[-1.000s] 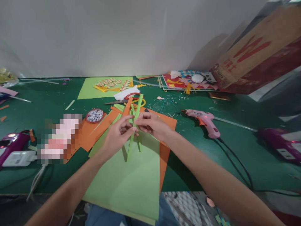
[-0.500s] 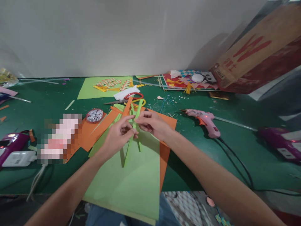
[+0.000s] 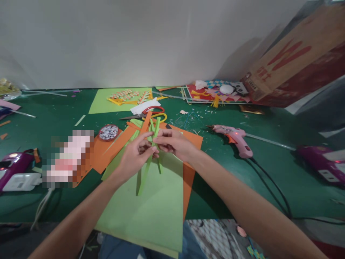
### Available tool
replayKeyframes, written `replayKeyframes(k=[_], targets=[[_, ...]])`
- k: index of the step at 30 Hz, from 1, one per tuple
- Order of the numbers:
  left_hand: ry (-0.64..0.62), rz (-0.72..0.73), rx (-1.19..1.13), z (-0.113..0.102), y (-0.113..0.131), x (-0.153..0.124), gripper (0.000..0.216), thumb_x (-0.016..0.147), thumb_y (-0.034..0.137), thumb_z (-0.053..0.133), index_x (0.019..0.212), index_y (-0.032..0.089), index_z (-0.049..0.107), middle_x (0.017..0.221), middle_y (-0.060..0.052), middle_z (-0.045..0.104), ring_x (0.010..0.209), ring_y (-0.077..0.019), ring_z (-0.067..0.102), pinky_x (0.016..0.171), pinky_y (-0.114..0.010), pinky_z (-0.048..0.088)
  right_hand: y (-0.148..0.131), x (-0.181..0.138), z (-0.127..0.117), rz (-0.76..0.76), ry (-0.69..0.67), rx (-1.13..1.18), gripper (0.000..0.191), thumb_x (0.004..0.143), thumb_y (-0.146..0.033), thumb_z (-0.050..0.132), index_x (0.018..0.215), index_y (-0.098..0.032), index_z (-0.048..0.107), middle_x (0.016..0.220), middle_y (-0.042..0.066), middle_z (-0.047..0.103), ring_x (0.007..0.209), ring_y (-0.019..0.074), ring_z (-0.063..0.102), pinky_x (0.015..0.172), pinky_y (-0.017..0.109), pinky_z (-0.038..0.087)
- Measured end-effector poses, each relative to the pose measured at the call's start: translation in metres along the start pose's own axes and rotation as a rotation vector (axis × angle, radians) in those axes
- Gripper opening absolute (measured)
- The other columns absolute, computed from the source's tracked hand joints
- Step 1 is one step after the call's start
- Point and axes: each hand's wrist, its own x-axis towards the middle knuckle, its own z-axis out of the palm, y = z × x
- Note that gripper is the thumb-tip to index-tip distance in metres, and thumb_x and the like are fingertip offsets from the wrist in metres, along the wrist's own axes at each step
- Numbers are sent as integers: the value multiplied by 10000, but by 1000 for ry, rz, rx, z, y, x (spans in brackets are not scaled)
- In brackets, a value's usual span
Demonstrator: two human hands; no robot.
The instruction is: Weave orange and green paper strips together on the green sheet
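Slanting down between the 2 hands, a narrow green strip [image 3: 145, 173] is held over the middle of a light green sheet [image 3: 151, 212], with its upper end towards the back of the counter [image 3: 51, 115] and its lower end towards the lap. By the right hand [image 3: 175, 142] the strip is gripped between thumb and forefinger; by the left hand [image 3: 134, 153] it also appears to be pinched, close beside the right fingertips, though the exact contact is partly hidden. It is presumably grasped along its length, with 2 grips near each other, so that it can be finely controlled while both ends are left free. A second green strip [image 3: 160, 167] is seen crossing at the fingers; whether it is caught in a grip cannot be told. The sheet is laid past the counter's near edge, probably so that a plain surface is offered under the fingers, and orange paper [image 3: 190, 180] is left showing at its right. Beyond the hands, scissors [image 3: 137, 116] are placed, seemingly for easy reach. To the left, a round dish [image 3: 108, 132] of small black-and-white pieces is set on more orange paper. To the right, a pink glue gun [image 3: 238, 139] is laid on its side, its nozzle kept apart from the paper, perhaps for safety.
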Motion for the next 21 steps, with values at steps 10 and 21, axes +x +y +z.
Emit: replayKeyframes(k=[10,21], targets=[[13,-7,29,0,1,0,380,766,258,627,1116,146,532,696,-7,664,646,-164,667,677,-297,529,-1,0,3,10,50,15,339,504,-270,810,503,-173,485,401,-77,441,375,35,359,404,223,177],[6,22,0,-1,-1,1,407,779,244,617,1158,127,528,699,-6,663,651,-156,659,691,-296,531,-2,0,2,6,39,6,326,540,-273,788,501,-171,481,402,-73,446,372,33,352,399,218,173]])
